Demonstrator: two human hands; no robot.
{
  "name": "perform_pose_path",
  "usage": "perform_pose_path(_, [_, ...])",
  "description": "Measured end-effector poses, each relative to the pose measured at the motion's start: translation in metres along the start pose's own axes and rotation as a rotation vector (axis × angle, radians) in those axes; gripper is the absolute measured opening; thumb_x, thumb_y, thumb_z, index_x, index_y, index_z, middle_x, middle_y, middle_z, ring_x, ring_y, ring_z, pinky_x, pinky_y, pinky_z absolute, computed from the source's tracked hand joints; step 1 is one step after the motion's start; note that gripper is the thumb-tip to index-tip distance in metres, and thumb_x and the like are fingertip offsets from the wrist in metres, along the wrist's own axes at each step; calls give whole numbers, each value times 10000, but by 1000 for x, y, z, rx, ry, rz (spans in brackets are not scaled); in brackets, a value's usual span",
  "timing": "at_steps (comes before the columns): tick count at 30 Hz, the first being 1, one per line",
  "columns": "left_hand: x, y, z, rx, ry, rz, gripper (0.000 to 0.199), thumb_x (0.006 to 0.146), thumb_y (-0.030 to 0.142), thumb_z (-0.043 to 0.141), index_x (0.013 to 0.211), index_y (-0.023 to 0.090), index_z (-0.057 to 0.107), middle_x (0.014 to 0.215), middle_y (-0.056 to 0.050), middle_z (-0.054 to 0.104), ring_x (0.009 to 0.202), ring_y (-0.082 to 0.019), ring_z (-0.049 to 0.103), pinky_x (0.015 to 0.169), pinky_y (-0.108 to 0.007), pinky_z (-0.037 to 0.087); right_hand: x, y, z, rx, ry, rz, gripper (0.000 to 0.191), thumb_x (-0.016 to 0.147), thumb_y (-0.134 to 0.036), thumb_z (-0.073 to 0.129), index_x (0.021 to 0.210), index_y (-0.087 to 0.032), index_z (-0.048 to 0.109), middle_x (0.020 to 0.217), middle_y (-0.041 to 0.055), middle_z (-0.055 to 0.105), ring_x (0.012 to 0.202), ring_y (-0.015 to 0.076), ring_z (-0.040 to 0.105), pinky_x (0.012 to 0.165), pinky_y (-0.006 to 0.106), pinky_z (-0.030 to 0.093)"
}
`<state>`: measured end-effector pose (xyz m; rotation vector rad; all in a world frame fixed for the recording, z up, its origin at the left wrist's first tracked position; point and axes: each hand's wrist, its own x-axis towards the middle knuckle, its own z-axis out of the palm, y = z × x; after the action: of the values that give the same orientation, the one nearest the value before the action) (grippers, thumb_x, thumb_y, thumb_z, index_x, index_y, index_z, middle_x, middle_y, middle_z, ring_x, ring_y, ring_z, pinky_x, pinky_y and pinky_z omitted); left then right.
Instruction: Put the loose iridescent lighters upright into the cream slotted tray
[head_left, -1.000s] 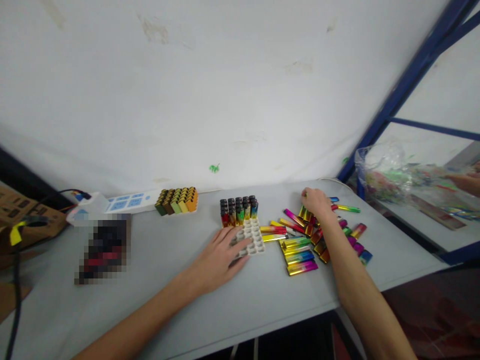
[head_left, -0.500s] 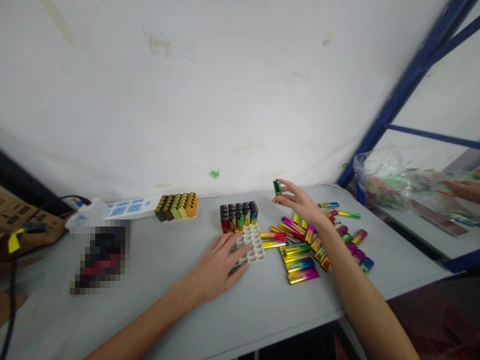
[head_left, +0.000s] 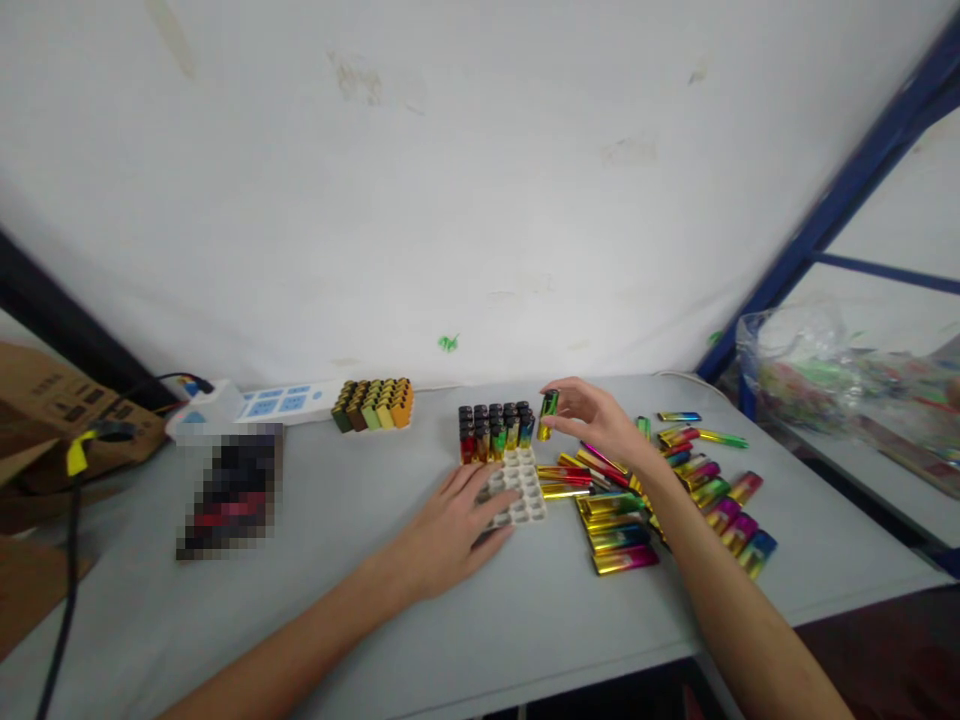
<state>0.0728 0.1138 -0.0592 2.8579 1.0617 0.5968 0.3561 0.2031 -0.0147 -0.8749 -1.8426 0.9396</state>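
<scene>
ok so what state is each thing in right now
left hand: fingers spread over the white tray
right hand: pinching a lighter
held lighter: raised, roughly upright
white tray: part filled, nearer cells showing
black-topped lighters: upright in the tray
loose lighters: lying in a pile
gold-topped pieces: upright, in rows
power strip: on or off, can't tell

a white wall (head_left: pixel 480 200) fills the upper view, bearing faint brown scuffs (head_left: pixel 360 80) and a small green mark (head_left: pixel 448 343). a pale grey table (head_left: pixel 337 520) stands along it. a blue metal frame (head_left: pixel 840 200) slants up at the right, a dark bar (head_left: pixel 75 310) at the left; the light is soft and even.
</scene>
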Motion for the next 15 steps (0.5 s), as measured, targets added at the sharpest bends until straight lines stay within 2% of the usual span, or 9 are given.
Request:
perform_pose_path(4, [0,1,-2,4,0,-1,357,1065,352,604,1409,269,654,1501,-145,565,1379,-329,533,1168,-540,482,-3,-6,4,-50,-36,-27,556,892,-422,830,1376,-278,596,935,-4,688,881,180,701,886,365,604])
perform_pose_path(10, [0,-1,-1,0,-3,18,360,1071,345,588,1408,237,655,1494,-173,558,1361,-350,538,1148,-566,494,-2,-6,15,-5,-42,22,403,922,-457,793,1235,-241,659,840,-8,722,757,164,710,734,312,603])
perform_pose_path(15, [1,-1,0,4,1,26,365,1071,337,592,1416,236,654,1485,-168,565,1354,-347,542,1155,-561,489,-2,-5,25,-115,-22,-7,413,935,-462,778,1265,-245,658,872,1,742,775,161,725,714,285,607])
